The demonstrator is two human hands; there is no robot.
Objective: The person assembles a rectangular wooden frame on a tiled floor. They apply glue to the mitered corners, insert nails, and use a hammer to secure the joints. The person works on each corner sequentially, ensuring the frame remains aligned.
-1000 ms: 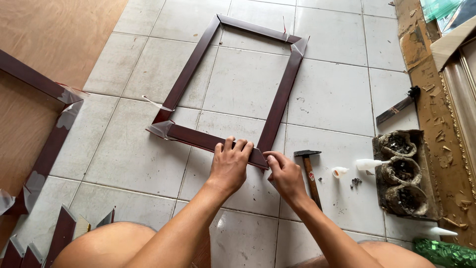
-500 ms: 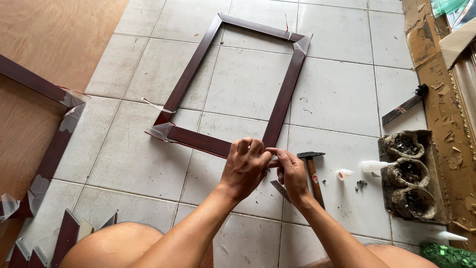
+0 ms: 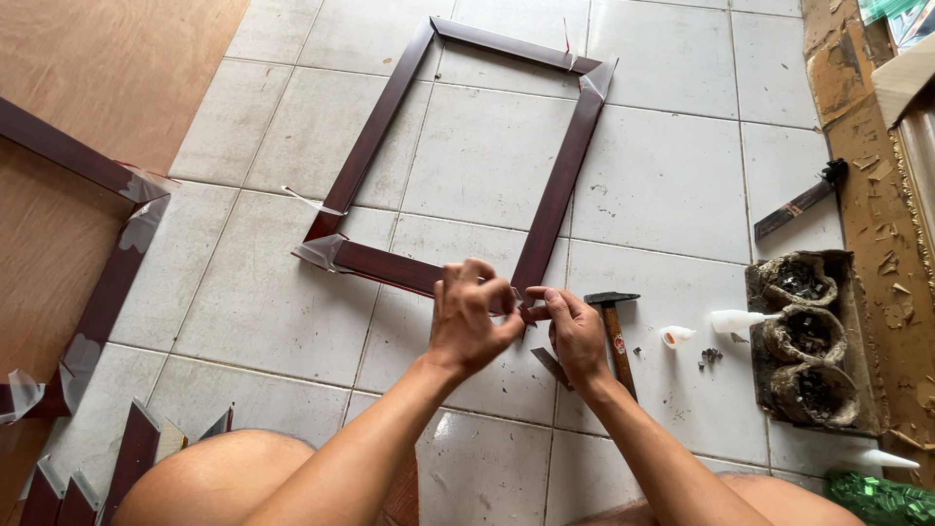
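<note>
A dark red-brown wooden picture frame (image 3: pixel 370 146) lies flat on the white floor tiles, its corners bound with clear tape. My left hand (image 3: pixel 470 317) and my right hand (image 3: pixel 575 331) meet at the frame's near right corner, and their fingertips pinch something small between them, probably clear tape; I cannot make it out. The hands hide that corner. A hammer (image 3: pixel 612 321) with a wooden handle lies just right of my right hand.
A second frame (image 3: pixel 93 282) rests on a plywood sheet at left. Cut moulding pieces (image 3: pixel 127 458) lie near my knee. At right: a white glue bottle (image 3: pixel 732 320), its cap (image 3: pixel 676 337), a tray of nails (image 3: pixel 808 336), a chisel-like tool (image 3: pixel 799 203).
My hands rose off the frame's near rail and closed together at its near right corner. The camera view shifted slightly.
</note>
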